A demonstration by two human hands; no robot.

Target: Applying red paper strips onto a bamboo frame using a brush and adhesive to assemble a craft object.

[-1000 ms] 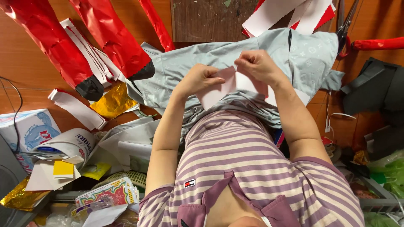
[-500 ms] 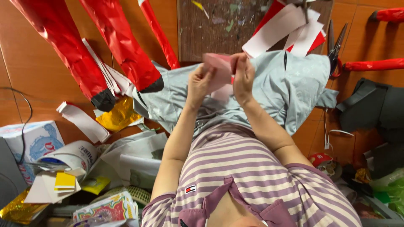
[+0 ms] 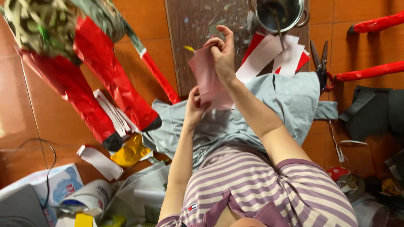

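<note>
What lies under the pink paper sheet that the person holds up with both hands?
Under the pink paper sheet held by the left hand and right hand lie a grey-blue cloth and a paint-spattered board. The parts directly behind the sheet are hidden.

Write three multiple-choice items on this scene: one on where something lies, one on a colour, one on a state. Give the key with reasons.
1. Where do the scissors lie?
A. On the floor at the right, beside the grey cloth
B. In the metal pot
C. On the striped shirt

2. What colour is the paper sheet in the hands?
A. Green
B. Pink
C. Black

3. How is the sheet held?
A. Flat on the floor, untouched
B. Rolled inside the pot
C. Lifted up, right hand at its top, left hand at its lower edge

Key: 1 A, the scissors rest on the tiles just right of the cloth. 2 B, the sheet shows pale pink. 3 C, both hands grip it above the cloth.
</note>
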